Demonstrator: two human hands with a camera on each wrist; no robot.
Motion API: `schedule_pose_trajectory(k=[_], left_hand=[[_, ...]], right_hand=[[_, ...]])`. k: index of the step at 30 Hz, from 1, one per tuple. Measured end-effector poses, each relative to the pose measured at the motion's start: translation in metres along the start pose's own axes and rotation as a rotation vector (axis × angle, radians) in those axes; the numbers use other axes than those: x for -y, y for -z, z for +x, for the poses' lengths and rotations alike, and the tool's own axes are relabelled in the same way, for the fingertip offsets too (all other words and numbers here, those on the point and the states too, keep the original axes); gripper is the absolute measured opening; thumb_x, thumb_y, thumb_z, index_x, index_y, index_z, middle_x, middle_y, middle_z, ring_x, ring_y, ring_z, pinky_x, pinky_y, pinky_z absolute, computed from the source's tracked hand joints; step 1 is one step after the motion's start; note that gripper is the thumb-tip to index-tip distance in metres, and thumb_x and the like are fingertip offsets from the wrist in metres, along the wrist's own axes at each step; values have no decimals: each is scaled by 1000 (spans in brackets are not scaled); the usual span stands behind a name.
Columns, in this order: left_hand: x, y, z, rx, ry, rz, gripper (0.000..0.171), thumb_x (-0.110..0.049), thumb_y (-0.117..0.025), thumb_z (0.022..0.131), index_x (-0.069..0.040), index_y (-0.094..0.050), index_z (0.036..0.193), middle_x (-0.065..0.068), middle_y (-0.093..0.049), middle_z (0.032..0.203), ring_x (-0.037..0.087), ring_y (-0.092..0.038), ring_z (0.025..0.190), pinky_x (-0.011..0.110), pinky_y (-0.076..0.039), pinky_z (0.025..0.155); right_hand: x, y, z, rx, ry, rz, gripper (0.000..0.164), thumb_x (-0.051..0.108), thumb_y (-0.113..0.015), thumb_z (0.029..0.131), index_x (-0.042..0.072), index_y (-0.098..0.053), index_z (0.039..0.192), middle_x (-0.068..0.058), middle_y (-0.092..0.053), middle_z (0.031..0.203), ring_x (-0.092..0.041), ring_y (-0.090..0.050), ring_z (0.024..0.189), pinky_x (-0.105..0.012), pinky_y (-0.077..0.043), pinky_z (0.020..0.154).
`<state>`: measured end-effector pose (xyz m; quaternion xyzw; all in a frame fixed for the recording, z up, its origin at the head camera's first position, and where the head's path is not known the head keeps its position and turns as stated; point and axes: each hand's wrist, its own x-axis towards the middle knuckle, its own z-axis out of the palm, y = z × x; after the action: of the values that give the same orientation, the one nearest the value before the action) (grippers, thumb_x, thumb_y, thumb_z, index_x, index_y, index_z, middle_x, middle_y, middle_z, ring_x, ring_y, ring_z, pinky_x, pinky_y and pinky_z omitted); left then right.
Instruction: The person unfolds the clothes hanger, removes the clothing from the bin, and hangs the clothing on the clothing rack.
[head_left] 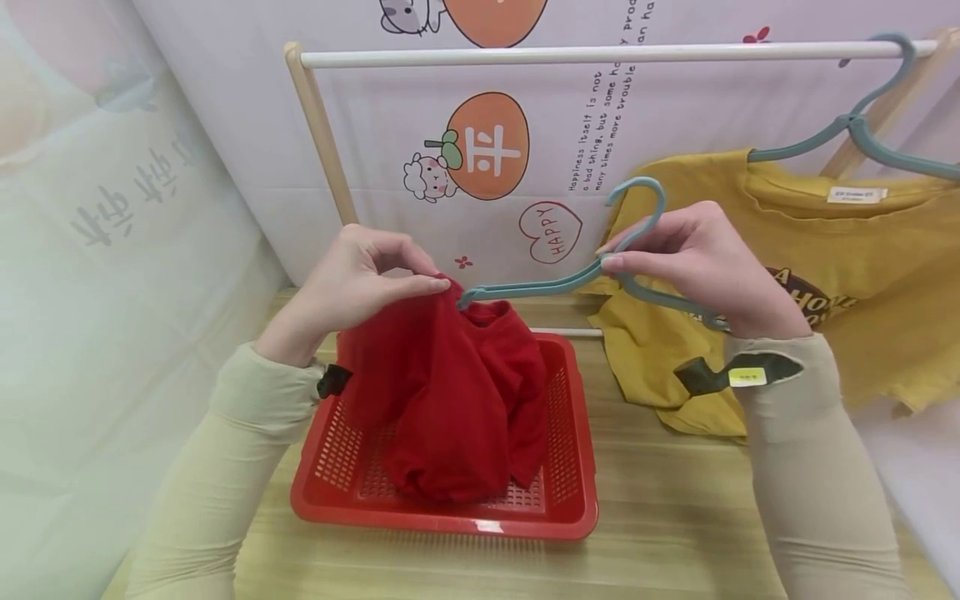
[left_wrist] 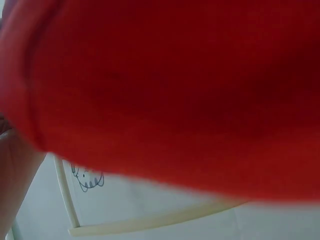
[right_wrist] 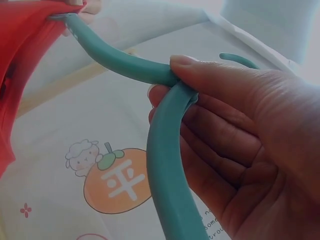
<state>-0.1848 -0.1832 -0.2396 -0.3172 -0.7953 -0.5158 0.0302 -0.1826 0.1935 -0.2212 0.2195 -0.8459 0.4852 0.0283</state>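
Observation:
My left hand (head_left: 367, 275) pinches the shoulder of a red shirt (head_left: 450, 400), which hangs down over a red basket. In the right hand (head_left: 686, 258) is a teal hanger (head_left: 540, 287), gripped between thumb and fingers just below its hook. The hanger's left arm end reaches the shirt's neckline, right beside the left fingertips. Its other arm slopes down under the right hand. In the right wrist view the hanger (right_wrist: 165, 150) shows close up, its far tip at the red cloth (right_wrist: 25, 55). Red fabric (left_wrist: 175, 100) fills most of the left wrist view.
The red basket (head_left: 442, 521) stands on a wooden surface (head_left: 645, 517). Behind is a rack with a white rail (head_left: 600, 55) and wooden posts (head_left: 322, 133). On the right, a yellow shirt (head_left: 825, 250) hangs on another teal hanger (head_left: 810, 137). A printed cloth backdrop (head_left: 390, 100) covers the wall.

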Motion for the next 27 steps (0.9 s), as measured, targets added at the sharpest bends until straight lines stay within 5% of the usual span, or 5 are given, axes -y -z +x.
schedule_pose_trajectory(k=[13,27], left_hand=[[-2,-8,11,44,-49,-18,13,-18,-84,87,-6,-80,88,2,-75,87,23,-69,83,34,-54,74],[-7,-25,26,60,-140,-24,6,-15,-85,86,-15,-80,82,-3,-75,81,21,-68,74,32,-52,68]], right_hand=[[8,-17,8,26,35,5,16,19,-85,87,9,-82,100,-12,-76,86,-25,-70,78,-31,-55,69],[17,-43,15,36,67,39,17,21,-86,85,10,-82,97,-9,-76,84,-24,-70,74,-29,-56,64]])
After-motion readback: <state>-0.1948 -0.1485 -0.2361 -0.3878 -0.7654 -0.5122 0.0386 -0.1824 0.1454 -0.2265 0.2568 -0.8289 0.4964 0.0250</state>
